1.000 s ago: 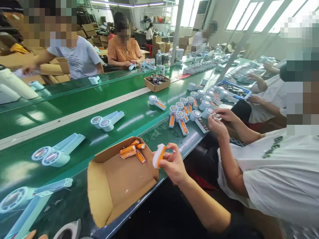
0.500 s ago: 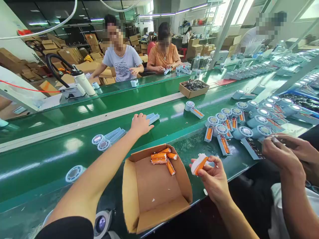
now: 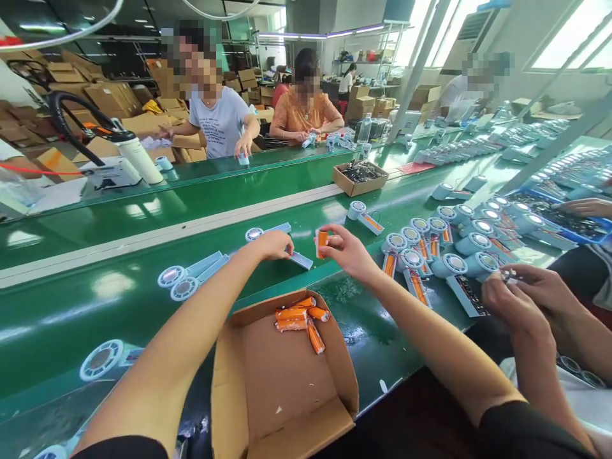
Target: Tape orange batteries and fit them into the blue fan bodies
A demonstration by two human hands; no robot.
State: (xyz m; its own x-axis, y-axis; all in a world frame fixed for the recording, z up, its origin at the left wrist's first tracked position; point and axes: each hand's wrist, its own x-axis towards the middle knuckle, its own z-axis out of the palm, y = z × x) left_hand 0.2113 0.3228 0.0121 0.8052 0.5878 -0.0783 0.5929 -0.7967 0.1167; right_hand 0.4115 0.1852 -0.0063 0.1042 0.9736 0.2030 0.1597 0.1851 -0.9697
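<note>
My left hand (image 3: 274, 245) is stretched out over the green belt, its fingers closed on a light-blue handheld fan part (image 3: 282, 244) with a round head. My right hand (image 3: 345, 250) is beside it, pinching an orange battery in a white holder (image 3: 322, 241) close to the fan's handle. Nearer to me an open cardboard box (image 3: 268, 395) holds several loose orange batteries (image 3: 299, 316).
More fan parts (image 3: 184, 278) lie on the belt to the left. A cluster of fans with batteries (image 3: 430, 245) lies to the right, where a neighbour's hands (image 3: 519, 299) work. A small box of parts (image 3: 359, 176) stands farther off. Other people sit across the belt.
My right hand carried the battery piece from near the box up to the fan part. My left hand pulled the fan part closer along the belt.
</note>
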